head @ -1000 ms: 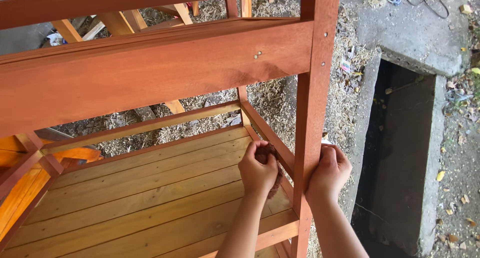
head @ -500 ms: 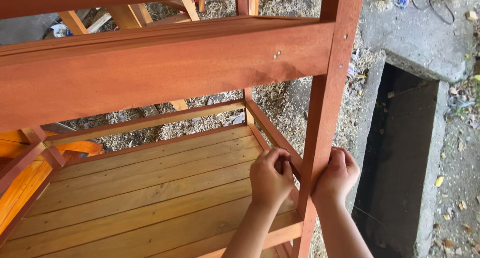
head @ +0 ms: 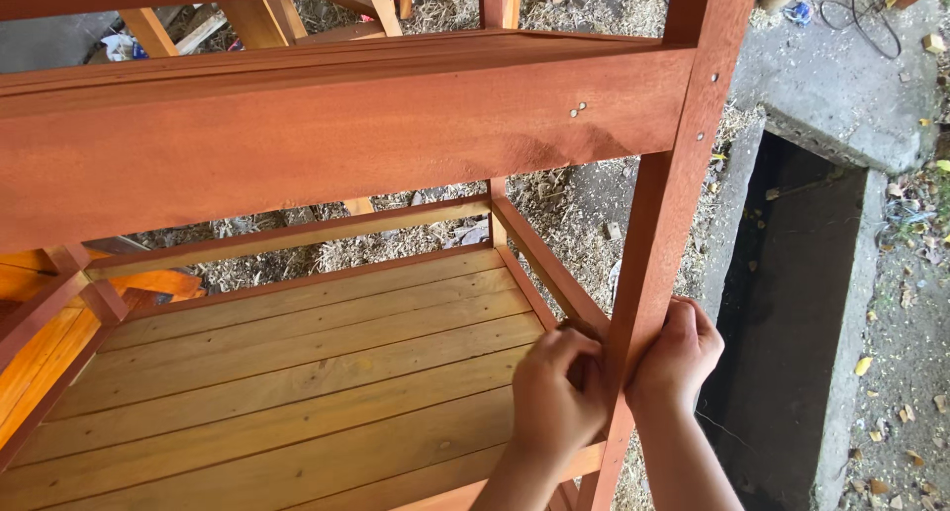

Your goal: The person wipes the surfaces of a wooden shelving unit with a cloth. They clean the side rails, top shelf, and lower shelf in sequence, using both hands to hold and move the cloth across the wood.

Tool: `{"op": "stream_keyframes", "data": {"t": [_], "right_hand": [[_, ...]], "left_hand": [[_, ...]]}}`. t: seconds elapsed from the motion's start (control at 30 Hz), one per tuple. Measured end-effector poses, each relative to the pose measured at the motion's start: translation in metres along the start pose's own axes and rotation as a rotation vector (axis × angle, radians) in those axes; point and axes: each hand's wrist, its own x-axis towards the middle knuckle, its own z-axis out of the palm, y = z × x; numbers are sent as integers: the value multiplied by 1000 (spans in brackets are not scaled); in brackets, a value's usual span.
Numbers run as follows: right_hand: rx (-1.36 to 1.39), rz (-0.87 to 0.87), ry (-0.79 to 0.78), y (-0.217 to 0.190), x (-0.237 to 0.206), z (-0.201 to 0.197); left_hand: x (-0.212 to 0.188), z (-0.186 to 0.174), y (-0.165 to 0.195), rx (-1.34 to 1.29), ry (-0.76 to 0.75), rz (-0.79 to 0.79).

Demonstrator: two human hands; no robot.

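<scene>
A reddish-brown wooden frame stands under me, with a thick top rail [head: 327, 140] and an upright corner post [head: 673, 185]. Below lies a slatted plank shelf [head: 297, 372] of lighter orange wood. My left hand [head: 556, 397] is curled against the inner side of the post where a lower side rail [head: 544, 264] meets it. My right hand [head: 678, 358] wraps the outer side of the same post. Something small and dark may be pinched under the left fingers; I cannot make it out.
Sawdust and wood shavings [head: 416, 229] cover the ground beyond the frame. A deep concrete trench [head: 792, 313] runs along the right, bordered by a slab [head: 841, 86]. Loose timber pieces [head: 247, 16] lie at the top, and cables [head: 871, 16] at the upper right.
The view has shifted, so the post and both hands sit further right and lower in frame. Both hands stay pressed on the post at the same joint.
</scene>
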Motion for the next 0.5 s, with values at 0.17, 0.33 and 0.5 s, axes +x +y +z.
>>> {"op": "stream_keyframes", "data": {"t": [0.17,0.33,0.5], "right_hand": [[34,-32,-7,0,0,0],[34,-32,-22,2,1,-2],[81,-17,-28,3,2,-2]], "left_hand": [[12,0,-12,56,-44,-99],[10,-4,-8,80,-127,-116],[-6,-5,-2,16,-144,-95]]}}
